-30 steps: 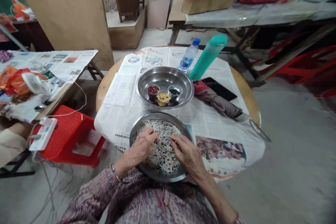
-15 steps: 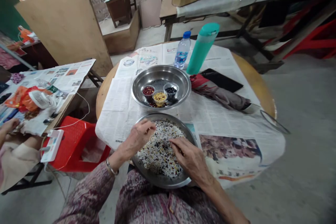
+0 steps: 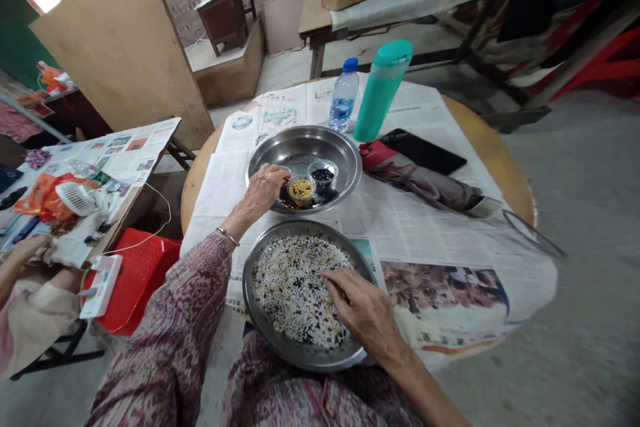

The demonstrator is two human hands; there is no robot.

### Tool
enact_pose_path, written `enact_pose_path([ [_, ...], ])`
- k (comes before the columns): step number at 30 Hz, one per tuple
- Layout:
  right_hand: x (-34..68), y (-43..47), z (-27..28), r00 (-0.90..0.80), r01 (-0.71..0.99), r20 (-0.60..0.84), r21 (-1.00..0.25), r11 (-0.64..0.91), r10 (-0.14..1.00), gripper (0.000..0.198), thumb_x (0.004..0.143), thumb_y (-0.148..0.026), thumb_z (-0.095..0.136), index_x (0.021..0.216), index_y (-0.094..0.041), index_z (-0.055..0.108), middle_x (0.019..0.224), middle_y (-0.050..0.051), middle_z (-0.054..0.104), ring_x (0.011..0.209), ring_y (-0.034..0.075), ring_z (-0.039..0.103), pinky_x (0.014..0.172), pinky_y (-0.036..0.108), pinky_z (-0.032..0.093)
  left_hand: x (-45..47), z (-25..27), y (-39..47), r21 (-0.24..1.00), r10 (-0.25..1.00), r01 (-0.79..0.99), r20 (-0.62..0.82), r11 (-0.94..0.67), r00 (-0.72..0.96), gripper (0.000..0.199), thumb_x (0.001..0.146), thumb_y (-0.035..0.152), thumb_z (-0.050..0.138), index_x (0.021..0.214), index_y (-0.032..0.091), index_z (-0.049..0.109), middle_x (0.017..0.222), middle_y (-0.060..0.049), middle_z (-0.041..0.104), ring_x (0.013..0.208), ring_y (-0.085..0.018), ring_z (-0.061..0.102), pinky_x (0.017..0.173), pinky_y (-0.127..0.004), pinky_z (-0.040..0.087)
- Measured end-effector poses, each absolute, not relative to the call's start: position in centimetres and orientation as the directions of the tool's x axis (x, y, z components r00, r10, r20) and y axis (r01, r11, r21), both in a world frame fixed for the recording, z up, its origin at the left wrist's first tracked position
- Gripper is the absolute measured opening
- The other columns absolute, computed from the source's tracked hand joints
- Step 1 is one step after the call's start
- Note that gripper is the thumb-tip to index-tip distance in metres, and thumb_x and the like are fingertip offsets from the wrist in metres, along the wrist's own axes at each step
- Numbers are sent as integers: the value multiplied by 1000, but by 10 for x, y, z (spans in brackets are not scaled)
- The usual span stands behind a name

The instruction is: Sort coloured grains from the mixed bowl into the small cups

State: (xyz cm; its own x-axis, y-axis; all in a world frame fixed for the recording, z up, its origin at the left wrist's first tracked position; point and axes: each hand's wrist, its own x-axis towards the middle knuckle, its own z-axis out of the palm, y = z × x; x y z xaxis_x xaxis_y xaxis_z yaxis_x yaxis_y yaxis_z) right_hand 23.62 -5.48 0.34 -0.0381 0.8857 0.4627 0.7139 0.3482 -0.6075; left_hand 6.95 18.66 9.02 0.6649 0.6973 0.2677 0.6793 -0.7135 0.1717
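My left hand point(image 3: 267, 187) reaches over the left side of the far steel basin point(image 3: 340, 140), its fingers pinched together and hiding the cup of red beans. Whatever they hold is too small to see. Beside it stand a clear cup of yellow kernels point(image 3: 301, 191) and a clear cup of black beans point(image 3: 323, 175); loose beans lie near them. Closer to me, a second steel basin point(image 3: 253, 310) holds mixed white grains point(image 3: 295, 287) with black, yellow and red bits. Above its right side hovers my right hand point(image 3: 363, 307), fingers curled together; anything in them is hidden.
A water bottle point(image 3: 344, 97), a teal bottle point(image 3: 383, 90), a dark tablet-like slab point(image 3: 425, 152) and a folded umbrella point(image 3: 425, 180) lie or stand on the newspaper-covered table point(image 3: 210, 213). At left, a red stool point(image 3: 143, 273) bears a power strip point(image 3: 101, 287); another person's hand point(image 3: 27, 250) is beyond.
My left hand has moved forward from above the near basin to the red-bean cup in the far basin. My right hand has stayed over the grains.
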Motion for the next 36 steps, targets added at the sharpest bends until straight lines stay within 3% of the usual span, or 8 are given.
enact_pose_path([
  [6, 237, -55, 3, -49, 715, 449, -608, 345, 892, 21, 96, -20, 48, 102, -22, 68, 93, 5, 75, 83, 20, 72, 75, 34, 58, 69, 92, 195, 133, 669, 656, 197, -743, 717, 23, 96, 12, 47, 100, 17, 69, 106, -6, 73, 98, -18, 61, 94, -34, 47],
  [14, 237, -55, 4, -49, 717, 437, -611, 337, 898, 19, 95, -19, 49, 101, -21, 68, 93, 4, 75, 84, 20, 72, 75, 34, 57, 68, 88, 198, 133, 695, 685, 223, -717, 684, 21, 96, 15, 49, 98, 18, 69, 95, -6, 70, 94, -18, 61, 90, -32, 48],
  [21, 238, -55, 5, -62, 736, 451, -582, 346, 890, 20, 97, -21, 47, 101, -20, 67, 93, 5, 75, 84, 19, 72, 78, 33, 57, 64, 81, 203, 245, 747, 717, 369, -653, 553, 18, 95, 13, 53, 94, 16, 70, 95, -5, 73, 91, -15, 66, 90, -31, 50],
  [27, 238, -55, 8, -60, 740, 432, -586, 331, 900, 20, 97, -22, 48, 100, -19, 68, 90, 5, 75, 81, 19, 71, 76, 32, 55, 57, 90, 172, 388, 697, 605, 570, -696, 435, 9, 92, 12, 60, 89, 16, 68, 89, -3, 72, 83, -13, 65, 79, -29, 53],
  [30, 238, -56, 10, -58, 726, 422, -604, 328, 905, 19, 97, -20, 49, 101, -19, 68, 91, 4, 75, 82, 18, 71, 77, 31, 55, 43, 96, 118, 452, 669, 495, 453, -742, 589, 9, 94, 14, 59, 92, 15, 67, 88, -3, 70, 80, -12, 64, 74, -27, 53],
  [34, 238, -56, 10, -65, 716, 404, -618, 324, 912, 19, 96, -20, 50, 100, -19, 69, 91, 5, 75, 84, 19, 71, 78, 31, 55, 20, 88, 29, 595, 536, 404, 53, -694, 842, 15, 98, 15, 53, 94, 16, 67, 89, -3, 68, 80, -12, 64, 74, -25, 53],
  [36, 238, -56, 8, -66, 714, 404, -620, 326, 913, 19, 96, -22, 51, 100, -19, 69, 92, 5, 75, 84, 20, 71, 79, 32, 54, 15, 76, -3, 594, 442, 412, -104, -690, 891, 16, 99, 15, 51, 98, 18, 67, 94, -3, 67, 84, -12, 64, 79, -24, 52],
])
